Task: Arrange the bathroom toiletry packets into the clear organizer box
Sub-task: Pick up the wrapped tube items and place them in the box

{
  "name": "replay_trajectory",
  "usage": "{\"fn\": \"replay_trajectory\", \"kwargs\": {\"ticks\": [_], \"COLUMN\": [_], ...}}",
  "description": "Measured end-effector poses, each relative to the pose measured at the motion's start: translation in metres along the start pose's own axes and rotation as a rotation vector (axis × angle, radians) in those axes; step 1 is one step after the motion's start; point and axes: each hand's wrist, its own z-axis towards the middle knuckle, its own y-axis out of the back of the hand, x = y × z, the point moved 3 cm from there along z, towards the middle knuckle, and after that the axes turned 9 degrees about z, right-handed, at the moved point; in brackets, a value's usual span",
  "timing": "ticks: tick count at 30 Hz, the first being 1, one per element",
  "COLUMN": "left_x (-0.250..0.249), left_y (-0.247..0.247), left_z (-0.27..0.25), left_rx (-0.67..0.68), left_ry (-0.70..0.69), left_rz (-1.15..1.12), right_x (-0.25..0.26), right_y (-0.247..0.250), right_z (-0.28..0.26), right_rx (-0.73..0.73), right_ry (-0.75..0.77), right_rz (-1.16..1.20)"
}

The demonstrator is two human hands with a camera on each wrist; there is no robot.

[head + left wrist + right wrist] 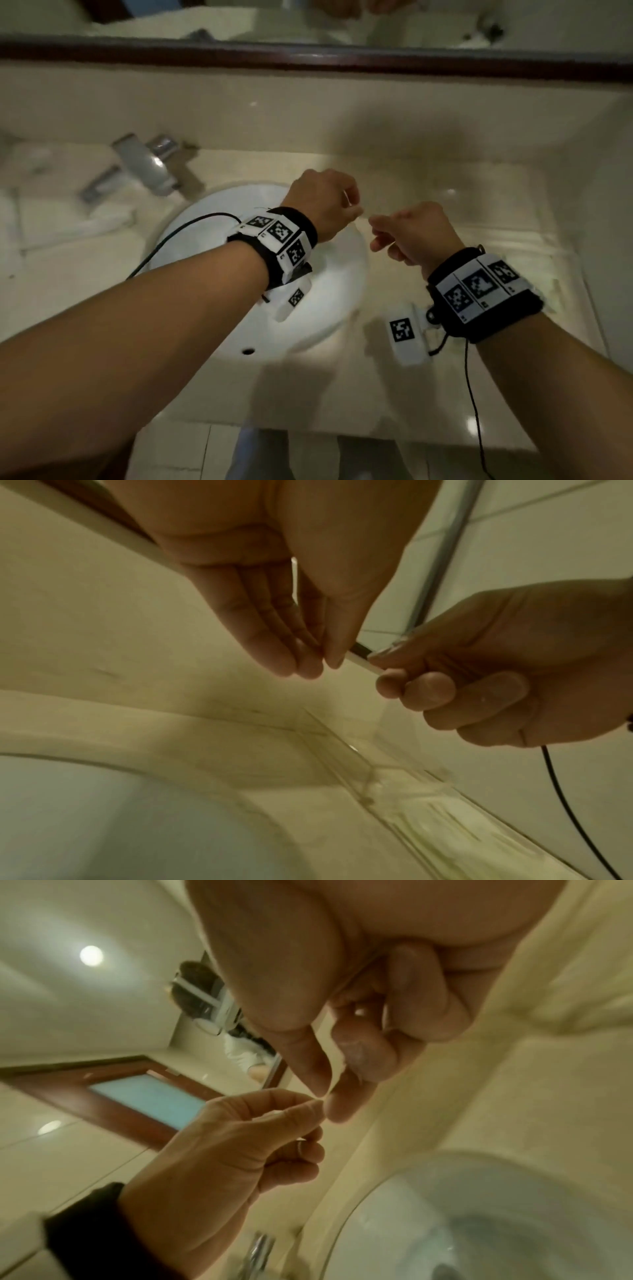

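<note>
Over the beige counter (445, 394), right of the white sink (329, 308), sits your clear organizer box (394, 780). Above it your left hand (325, 205) and right hand (414, 233) each pinch one end of a thin, pale toiletry packet (359, 662), probably to straighten it before lowering it in.

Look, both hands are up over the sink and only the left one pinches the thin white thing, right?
Not quite: both hands pinch the thin white strip, left hand and right hand together, over the white round sink. The left wrist view shows it.
</note>
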Motion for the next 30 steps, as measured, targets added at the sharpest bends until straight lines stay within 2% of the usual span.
{"fn": "replay_trajectory", "kwargs": {"ticks": [8,16,22,30], "left_x": [0.183,0.344,0.442,0.528], "left_y": [0.089,0.119,0.119,0.102], "left_z": [-0.088,-0.181,-0.211,-0.197], "left_rx": [-0.182,-0.241,-0.209,-0.213], "left_ry": [0.295,0.601,0.762,0.87], "left_rz": [0.024,-0.037,-0.05,-0.034], "right_x": [0.068,0.084,0.088,0.09], "right_y": [-0.197,-0.373,-0.463,-0.536], "right_z": [-0.008,-0.029,-0.018,0.015], "right_rx": [0.284,0.477,0.514,0.485], "right_ry": [0.134,0.195,0.31,0.456], "right_rz": [-0.155,-0.297,-0.583,-1.032]}}
